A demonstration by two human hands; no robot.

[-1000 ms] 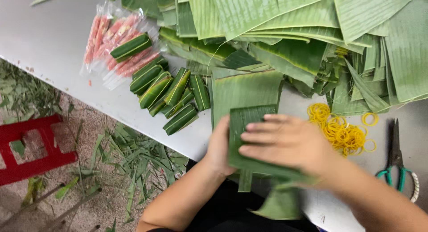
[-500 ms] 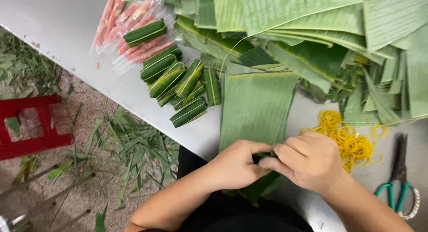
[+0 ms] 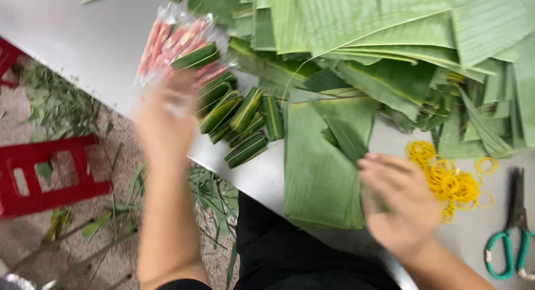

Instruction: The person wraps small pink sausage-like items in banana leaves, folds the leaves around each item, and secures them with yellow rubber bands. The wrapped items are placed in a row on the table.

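Blurring left hand (image 3: pixel 164 109), its grip unreadable

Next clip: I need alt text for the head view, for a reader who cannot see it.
Seen from above, a blurred left hand reaches toward a clear plastic bag of pink sausages beside small green leaf-wrapped rolls, while the right hand rests on flat banana leaf sheets on a grey table, near yellow rubber bands and green-handled scissors.

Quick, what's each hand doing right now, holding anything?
Left hand: blurred, over the clear bag of pink sticks; grip cannot be told.
Right hand: open, resting on the flat banana leaf, holding nothing.
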